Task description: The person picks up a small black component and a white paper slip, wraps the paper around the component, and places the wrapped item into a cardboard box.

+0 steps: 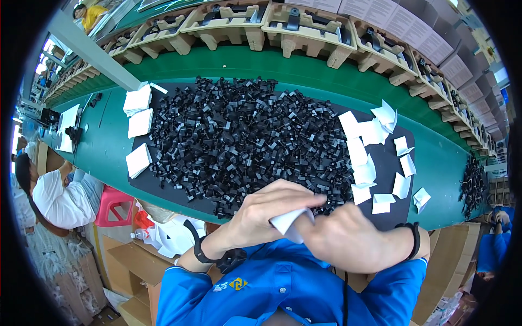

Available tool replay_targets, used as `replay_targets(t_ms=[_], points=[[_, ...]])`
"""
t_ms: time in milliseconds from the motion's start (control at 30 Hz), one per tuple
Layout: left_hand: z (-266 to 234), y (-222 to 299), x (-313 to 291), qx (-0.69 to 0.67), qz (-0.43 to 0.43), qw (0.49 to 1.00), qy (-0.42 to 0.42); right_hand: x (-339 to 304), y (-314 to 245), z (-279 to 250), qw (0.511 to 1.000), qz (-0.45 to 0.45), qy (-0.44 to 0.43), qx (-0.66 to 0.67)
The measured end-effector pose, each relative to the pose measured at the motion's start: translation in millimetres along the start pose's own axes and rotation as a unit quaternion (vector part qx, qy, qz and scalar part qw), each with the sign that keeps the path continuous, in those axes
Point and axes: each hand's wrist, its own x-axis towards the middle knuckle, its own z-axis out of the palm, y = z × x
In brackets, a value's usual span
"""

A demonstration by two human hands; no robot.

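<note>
Close to my chest, a white sheet of paper [289, 223] is bent into a curve between my two hands. My left hand [266, 209] is closed on it, with the fingers laid over its upper side. Curled in and slightly blurred, my right hand [345, 239] grips the paper's right end; its fingertips are partly hidden. Just beyond both hands spreads a big heap of small black plastic parts [244, 136] on a black mat [389, 217]. Several folded white papers [370, 132] lie along the heap's right side, some standing half open.
Stacks of white paper [139, 123] lie left of the heap on the green table [106, 149]. Behind it runs a row of cardboard trays [310, 35] holding black parts. A grey post [95, 49] rises at the back left. A person in white [65, 198] sits left, near a pink stool [115, 206].
</note>
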Motion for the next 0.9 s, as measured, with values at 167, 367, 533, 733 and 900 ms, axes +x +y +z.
replay_targets(t_ms=[167,367,533,733,900], points=[[-2.2,-0.6,-15.9,0.043,-0.087,0.995,0.033,-5.6,16.1,-4.5,0.993,0.013,0.066,0.093],[-3.6,3.2,-26.2,0.002,-0.097,0.995,0.039,-18.3,11.6,21.3,0.920,0.024,0.328,0.212],[4.7,19.4,-17.4,-0.036,-0.111,0.993,-0.019,-23.3,24.6,45.7,0.890,0.002,0.379,0.253],[7.7,11.9,-12.9,-0.095,-0.195,0.976,-0.023,-39.0,30.3,51.1,0.915,-0.018,0.370,0.159],[8.8,1.6,-6.3,-0.232,-0.227,0.945,-0.029,-41.1,45.3,45.0,0.933,-0.086,0.322,-0.138]])
